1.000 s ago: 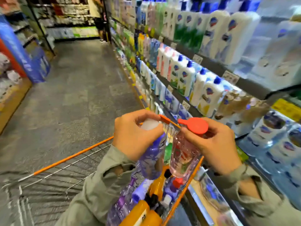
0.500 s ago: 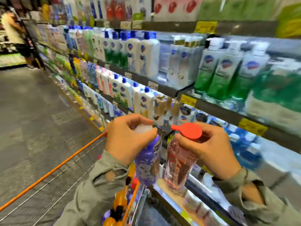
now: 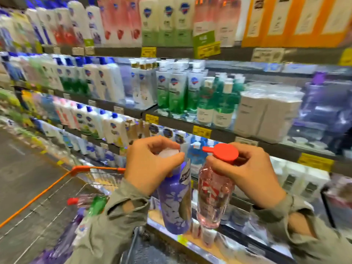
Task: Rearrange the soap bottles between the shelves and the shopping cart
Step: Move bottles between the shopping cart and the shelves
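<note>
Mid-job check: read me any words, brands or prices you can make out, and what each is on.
Nothing reads clearly.
On the purple bottle: white label lettering, blurred.
On the pink bottle: red-and-white label, blurred.
On the yellow price tags: print too blurred.
On the shelved bottles: blue shield logos, wording too small.

The shelves [image 3: 224, 134] carry rows of upright soap bottles [image 3: 177, 94] and white packs [image 3: 266, 115], while the cart [image 3: 95, 169] holds bottles [image 3: 89, 202] lying down.

Purple with pale blotches on the left bottle [image 3: 174, 206]; see-through pink with red-and-white print on the right bottle [image 3: 213, 197], under a red cap [image 3: 222, 152]. Orange along the cart rim [image 3: 95, 168].
</note>
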`<state>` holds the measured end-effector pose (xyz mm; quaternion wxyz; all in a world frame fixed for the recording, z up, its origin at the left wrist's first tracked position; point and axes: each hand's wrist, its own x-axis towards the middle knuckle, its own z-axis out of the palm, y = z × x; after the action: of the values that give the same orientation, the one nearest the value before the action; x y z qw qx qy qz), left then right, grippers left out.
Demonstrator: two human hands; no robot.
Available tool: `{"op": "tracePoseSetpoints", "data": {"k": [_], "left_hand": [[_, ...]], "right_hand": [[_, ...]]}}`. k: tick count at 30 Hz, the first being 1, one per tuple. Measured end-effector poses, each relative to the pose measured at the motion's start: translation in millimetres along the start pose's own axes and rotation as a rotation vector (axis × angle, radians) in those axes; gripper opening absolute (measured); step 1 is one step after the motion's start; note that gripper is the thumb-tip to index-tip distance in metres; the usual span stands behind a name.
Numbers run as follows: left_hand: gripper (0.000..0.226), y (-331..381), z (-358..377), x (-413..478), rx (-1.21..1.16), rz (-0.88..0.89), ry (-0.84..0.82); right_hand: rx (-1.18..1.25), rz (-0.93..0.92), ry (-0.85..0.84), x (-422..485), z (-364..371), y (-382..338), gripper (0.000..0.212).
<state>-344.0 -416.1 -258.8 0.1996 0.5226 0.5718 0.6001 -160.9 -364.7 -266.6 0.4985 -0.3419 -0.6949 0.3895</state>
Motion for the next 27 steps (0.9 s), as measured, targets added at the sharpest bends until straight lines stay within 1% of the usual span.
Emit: {"op": "tracePoseSetpoints", "data": {"k": [2,9,13,16,19,21,25,27], "left_hand": [[0.012,8.9,18.2,-5.8,-0.019,0.013,-0.035],[0.009,53.1,110.0,-27.3,-0.073,0.071,-0.171],[0.017,68.4,154.7,-37.4,-0.113,0.079,-0.234],[0.014,78.7,184.6,-38.0,-0.129,0.068,-0.294],[0.019,85.4,214.7,-33.6,-0.136,0.074,-0.338],[0.019,88.9,233.7,-31.3,-0.138,0.084,-0.371],[0.018,94.5,271.8,-18.9,-0.163,0.093,-0.424],[0.016,99.2,294.1,-7.5,-0.162,0.105,-0.445]], "right_hand": [[-0.026,0.005,0.011,-9.1,-20.4,-3.6,0.016],[-0.158,-0.001,0.180,-52.8,-126.3,-10.9,0.015],[-0.237,0.032,0.270,-68.8,-175.8,-6.9,0.014],[-0.222,0.056,0.304,-77.6,-206.6,-5.7,0.020],[-0.199,0.069,0.324,-80.5,-233.5,-2.5,0.015],[-0.210,0.061,0.343,-80.7,-250.6,1.7,0.018],[-0.260,0.070,0.372,-70.6,-283.5,12.1,0.014],[-0.278,0.088,0.413,-57.6,-301.1,19.8,0.010]]}}
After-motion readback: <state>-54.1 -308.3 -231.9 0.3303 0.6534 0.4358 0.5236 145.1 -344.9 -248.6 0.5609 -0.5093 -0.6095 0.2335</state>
